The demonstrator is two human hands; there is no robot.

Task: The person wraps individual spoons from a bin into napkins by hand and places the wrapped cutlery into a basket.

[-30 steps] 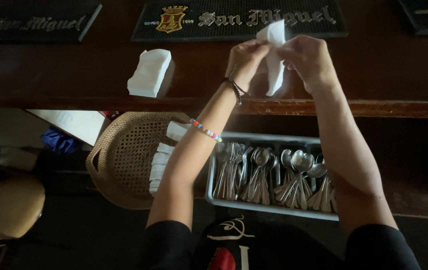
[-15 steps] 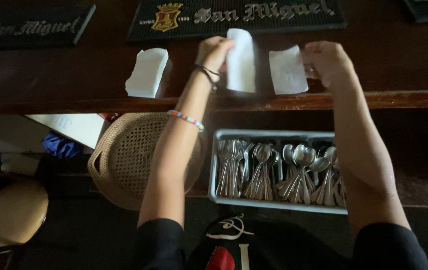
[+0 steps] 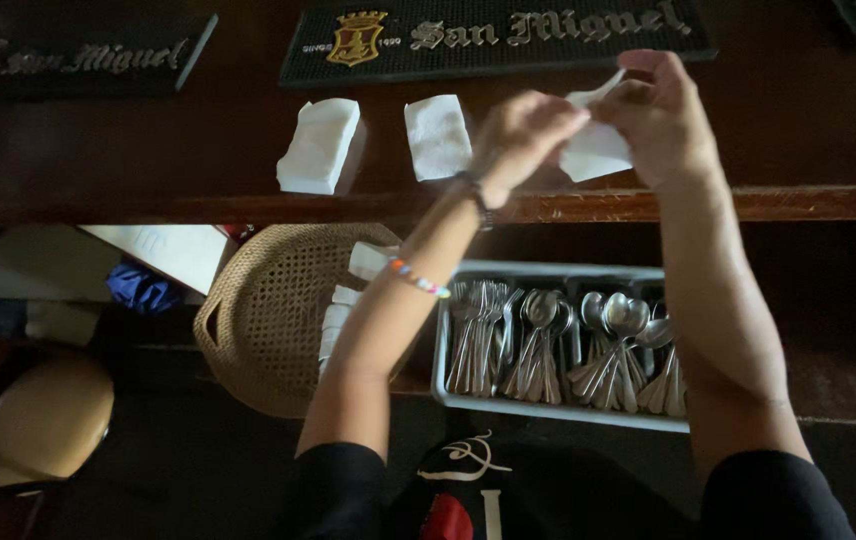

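Observation:
Both hands are raised over a dark wooden bar counter [image 3: 148, 150]. My right hand [image 3: 663, 115] pinches a white paper napkin [image 3: 598, 150] and my left hand [image 3: 523, 135] grips the same napkin's left edge. One flat white napkin [image 3: 438, 135] lies on the counter just left of my left hand. Further left sits a thicker stack of white napkins [image 3: 320, 145].
A dark rubber bar mat [image 3: 493, 40] lies along the counter's far side, another [image 3: 68, 60] at the far left. Below the counter edge stand a grey cutlery tray [image 3: 548, 410] of forks and spoons, a woven basket [image 3: 273, 315] with napkins, and a round stool seat [image 3: 43, 420].
One napkin was laid flat on the counter, left of my hands. My hands, apart half a second ago, have come together again on the other napkin.

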